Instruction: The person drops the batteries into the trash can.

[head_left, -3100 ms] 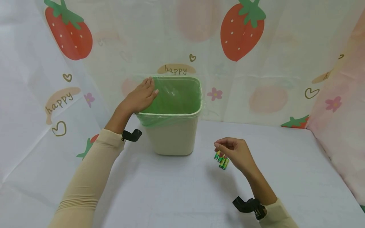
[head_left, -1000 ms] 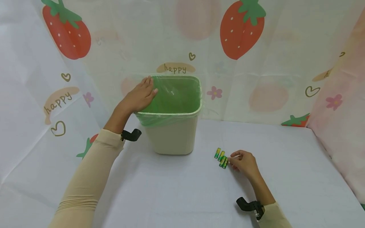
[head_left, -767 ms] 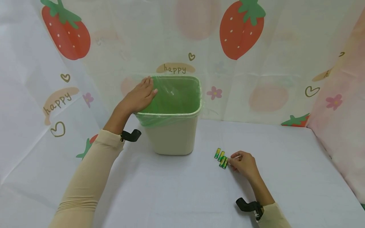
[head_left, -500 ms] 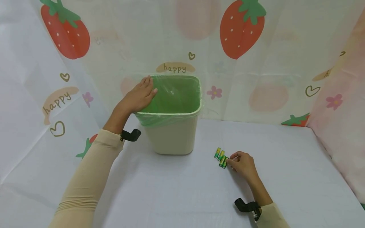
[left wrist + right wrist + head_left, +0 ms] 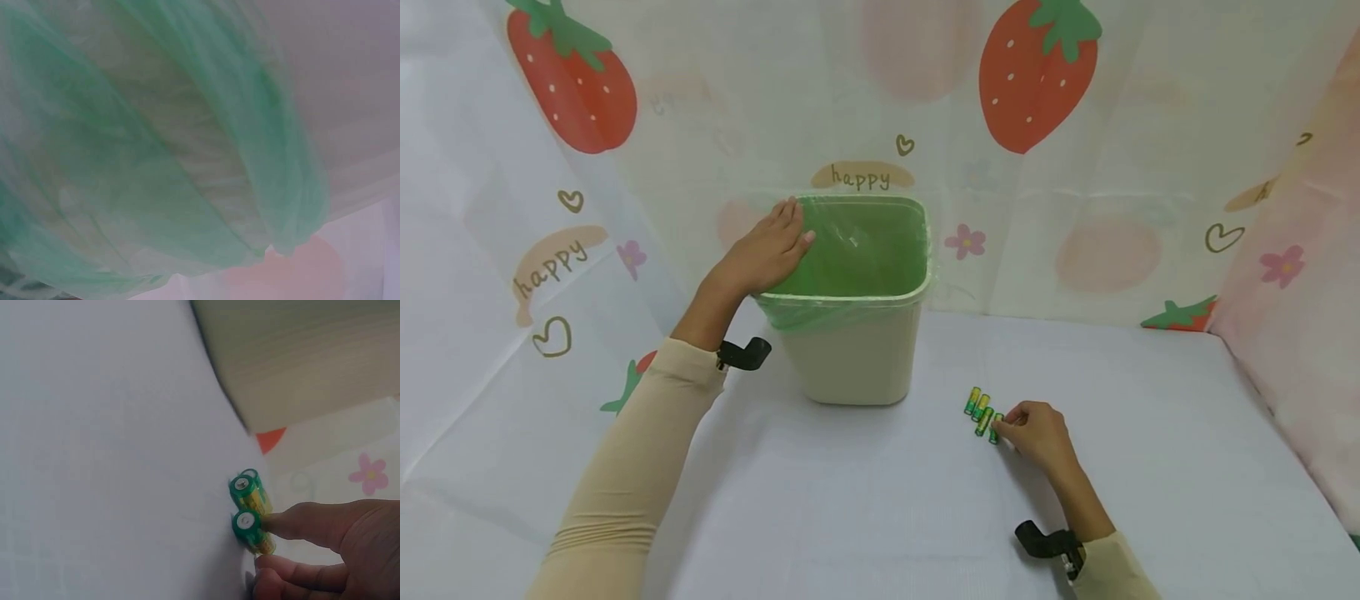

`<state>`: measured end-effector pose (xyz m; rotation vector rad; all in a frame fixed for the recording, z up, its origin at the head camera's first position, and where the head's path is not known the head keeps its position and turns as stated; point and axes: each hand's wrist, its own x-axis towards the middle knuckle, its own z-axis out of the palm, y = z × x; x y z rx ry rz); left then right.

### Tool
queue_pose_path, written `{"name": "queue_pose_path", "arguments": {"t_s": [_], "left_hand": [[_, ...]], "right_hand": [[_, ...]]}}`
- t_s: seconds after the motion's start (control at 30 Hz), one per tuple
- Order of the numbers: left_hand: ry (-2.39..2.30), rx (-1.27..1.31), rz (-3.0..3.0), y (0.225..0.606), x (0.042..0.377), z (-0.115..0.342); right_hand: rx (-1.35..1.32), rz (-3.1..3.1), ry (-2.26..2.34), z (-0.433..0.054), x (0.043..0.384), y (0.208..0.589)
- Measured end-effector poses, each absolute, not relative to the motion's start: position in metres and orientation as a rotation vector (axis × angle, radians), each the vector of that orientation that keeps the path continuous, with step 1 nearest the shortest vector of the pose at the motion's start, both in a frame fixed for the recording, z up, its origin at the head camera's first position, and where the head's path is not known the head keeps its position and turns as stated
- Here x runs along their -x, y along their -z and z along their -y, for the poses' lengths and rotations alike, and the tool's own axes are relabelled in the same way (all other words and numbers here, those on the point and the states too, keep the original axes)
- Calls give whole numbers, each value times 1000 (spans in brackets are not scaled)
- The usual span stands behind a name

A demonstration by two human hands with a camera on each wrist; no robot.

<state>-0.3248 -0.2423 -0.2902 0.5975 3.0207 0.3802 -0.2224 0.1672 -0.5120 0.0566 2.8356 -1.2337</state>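
My left hand (image 5: 766, 255) rests with straight fingers over the left rim of a pale trash bin (image 5: 859, 358), on its green plastic liner (image 5: 790, 315). The liner's folds (image 5: 131, 169) fill the left wrist view, where that hand does not show. Right of the bin, several small green and yellow batteries (image 5: 973, 401) lie close together on the table. My right hand (image 5: 1037, 433) pinches the nearest battery (image 5: 996, 434) between thumb and fingertips. In the right wrist view, the thumb (image 5: 312, 524) is against this battery (image 5: 247, 521), with other fingers below it.
A white cloth covers the table (image 5: 850, 500). Behind it hangs a backdrop (image 5: 1120, 183) printed with strawberries, hearts and flowers, close behind the bin. Another pink-tinted sheet (image 5: 1300, 333) borders the right side.
My right hand came down from above the batteries to their right side, then moved slightly left onto the nearest one, which now stands a little apart from its neighbour. The left hand stays put.
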Motion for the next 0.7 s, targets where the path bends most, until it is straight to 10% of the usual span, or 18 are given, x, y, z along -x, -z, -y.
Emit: {"name": "queue_pose_path", "arguments": {"t_s": [0.7], "left_hand": [[-380,-601,-3018,288,322,240]], "right_hand": [[-55,-2805,1090,-170,216,502]]}}
